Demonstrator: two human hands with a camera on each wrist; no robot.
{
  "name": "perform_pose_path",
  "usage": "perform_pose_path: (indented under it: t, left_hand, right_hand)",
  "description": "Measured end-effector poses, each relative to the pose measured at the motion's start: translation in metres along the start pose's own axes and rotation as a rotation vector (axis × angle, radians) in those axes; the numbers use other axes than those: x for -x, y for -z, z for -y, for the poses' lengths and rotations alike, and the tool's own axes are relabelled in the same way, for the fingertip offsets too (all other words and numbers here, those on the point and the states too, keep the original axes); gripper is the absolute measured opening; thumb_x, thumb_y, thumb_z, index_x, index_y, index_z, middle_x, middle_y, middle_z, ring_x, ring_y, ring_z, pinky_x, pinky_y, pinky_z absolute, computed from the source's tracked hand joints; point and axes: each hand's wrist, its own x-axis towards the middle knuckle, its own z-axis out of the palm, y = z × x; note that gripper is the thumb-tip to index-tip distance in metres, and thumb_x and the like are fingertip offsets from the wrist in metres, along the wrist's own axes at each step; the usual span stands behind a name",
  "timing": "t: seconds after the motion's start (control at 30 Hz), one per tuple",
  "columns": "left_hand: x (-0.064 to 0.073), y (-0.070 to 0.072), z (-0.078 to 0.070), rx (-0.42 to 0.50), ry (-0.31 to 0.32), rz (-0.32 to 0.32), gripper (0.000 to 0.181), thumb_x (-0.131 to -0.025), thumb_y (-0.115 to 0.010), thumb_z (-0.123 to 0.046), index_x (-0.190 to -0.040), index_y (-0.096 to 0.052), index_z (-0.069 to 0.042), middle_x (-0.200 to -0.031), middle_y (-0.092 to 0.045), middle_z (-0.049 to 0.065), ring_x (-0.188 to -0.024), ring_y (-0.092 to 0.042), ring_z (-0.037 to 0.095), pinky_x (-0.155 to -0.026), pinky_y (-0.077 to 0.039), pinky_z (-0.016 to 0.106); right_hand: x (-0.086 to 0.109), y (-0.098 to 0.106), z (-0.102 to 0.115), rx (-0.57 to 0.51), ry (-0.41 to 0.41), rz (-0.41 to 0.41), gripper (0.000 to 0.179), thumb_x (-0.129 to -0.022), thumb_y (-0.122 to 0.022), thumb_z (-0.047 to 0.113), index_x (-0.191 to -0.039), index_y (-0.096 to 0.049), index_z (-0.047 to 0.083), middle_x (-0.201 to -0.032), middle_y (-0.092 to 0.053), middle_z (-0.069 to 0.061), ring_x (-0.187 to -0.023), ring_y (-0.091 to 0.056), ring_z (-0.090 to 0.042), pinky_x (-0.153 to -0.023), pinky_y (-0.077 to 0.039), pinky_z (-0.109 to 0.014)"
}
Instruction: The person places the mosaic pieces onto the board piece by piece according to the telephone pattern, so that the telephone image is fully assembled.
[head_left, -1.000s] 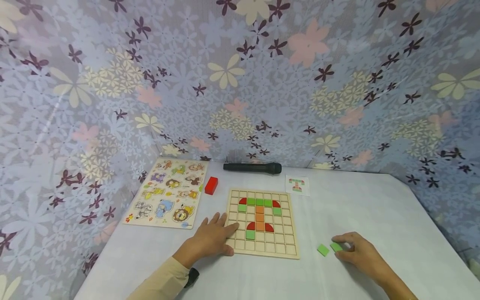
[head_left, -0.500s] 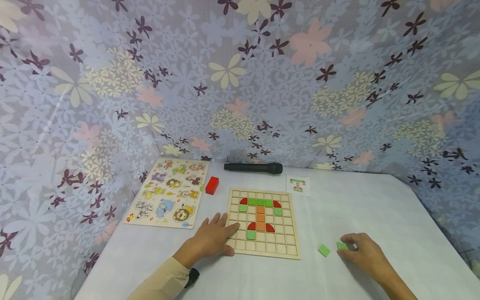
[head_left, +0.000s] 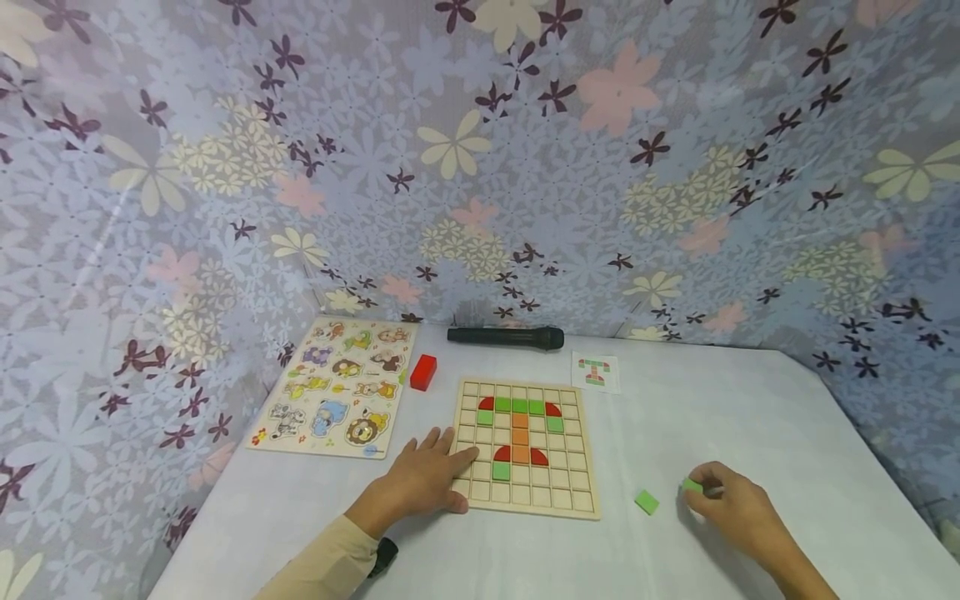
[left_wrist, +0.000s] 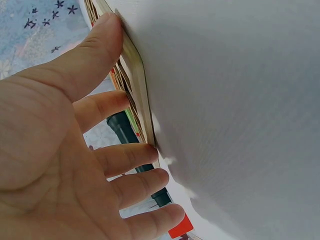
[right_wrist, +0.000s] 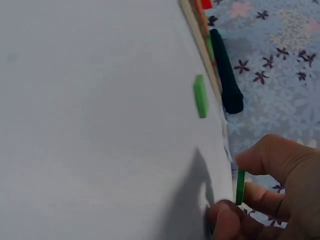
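Observation:
My right hand (head_left: 738, 508) pinches a small green square tile (head_left: 692, 486) between thumb and fingers, right of the board. In the right wrist view that tile (right_wrist: 241, 187) is seen edge-on. Another green tile (head_left: 647, 502) lies flat on the table, left of this hand. The left hand (head_left: 420, 477) rests with spread fingers at the left edge of a wooden grid board (head_left: 561, 460). Red, green and orange pieces sit in the board's cells. The left wrist view shows the straight fingers (left_wrist: 142, 185) against the board's rim (left_wrist: 134, 65).
An animal puzzle board (head_left: 330, 392) lies at the left, beside a red block (head_left: 423, 372). A black microphone (head_left: 506, 336) lies at the back against the flowered cloth (head_left: 480, 167). Behind the board's right corner is a pattern card (head_left: 596, 372).
My right hand has shifted slightly right, taking the green tile away from the other one. That tile now looks more tilted between the fingers. My left hand stays where it was.

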Motion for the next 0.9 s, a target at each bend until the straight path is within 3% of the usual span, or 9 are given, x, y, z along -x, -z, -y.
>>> perform_pose_path:
  t: [0.17, 0.37, 0.6, 0.77, 0.9]
  left_hand:
    - [-0.001, -0.001, 0.001, 0.001, -0.003, -0.004, 0.08, -0.081, -0.083, -0.043, -0.152, -0.051, -0.026, -0.163, -0.034, 0.019, -0.152, -0.027, 0.041, -0.118, -0.026, 0.064]
    - [-0.001, -0.001, 0.001, -0.002, 0.0, -0.009, 0.079, -0.08, -0.084, -0.043, -0.151, -0.052, -0.026, -0.163, -0.034, 0.02, -0.152, -0.027, 0.042, -0.118, -0.026, 0.064]
    - [0.0, 0.0, 0.0, 0.0, -0.003, -0.008, 0.08, -0.08, -0.084, -0.043, -0.151, -0.051, -0.026, -0.163, -0.034, 0.019, -0.152, -0.027, 0.042, -0.118, -0.026, 0.064]
    - [0.0, 0.001, -0.001, 0.001, 0.003, -0.004, 0.08, -0.08, -0.084, -0.042, -0.151, -0.051, -0.026, -0.163, -0.034, 0.018, -0.153, -0.026, 0.041, -0.119, -0.025, 0.064]
    - [0.001, 0.001, -0.002, -0.006, 0.005, -0.004, 0.08, -0.08, -0.085, -0.041, -0.151, -0.052, -0.026, -0.163, -0.035, 0.018, -0.152, -0.027, 0.04, -0.119, -0.026, 0.063]
  right_hand:
    - [0.002, 0.006, 0.003, -0.233, 0.048, 0.014, 0.046, -0.095, -0.071, 0.025, -0.128, -0.055, -0.003, -0.095, -0.066, -0.008, -0.078, -0.064, -0.016, -0.065, -0.054, -0.03]
    - [-0.002, 0.0, 0.028, -0.544, 0.139, -0.012, 0.05, -0.096, -0.072, 0.02, -0.134, -0.051, -0.006, -0.095, -0.066, -0.011, -0.078, -0.068, -0.022, -0.071, -0.061, -0.032]
    - [-0.013, -0.021, 0.073, -0.631, 0.22, 0.032, 0.047, -0.095, -0.071, 0.01, -0.135, -0.052, -0.006, -0.097, -0.065, -0.015, -0.082, -0.068, -0.022, -0.071, -0.061, -0.033]
    - [-0.019, -0.043, 0.102, -0.703, 0.251, 0.111, 0.048, -0.092, -0.072, 0.006, -0.133, -0.05, -0.006, -0.093, -0.065, -0.013, -0.084, -0.071, -0.028, -0.071, -0.061, -0.035]
    - [-0.022, -0.062, 0.12, -0.726, 0.272, 0.177, 0.047, -0.09, -0.073, 0.004, -0.129, -0.05, -0.007, -0.09, -0.064, -0.01, -0.081, -0.071, -0.023, -0.069, -0.061, -0.032]
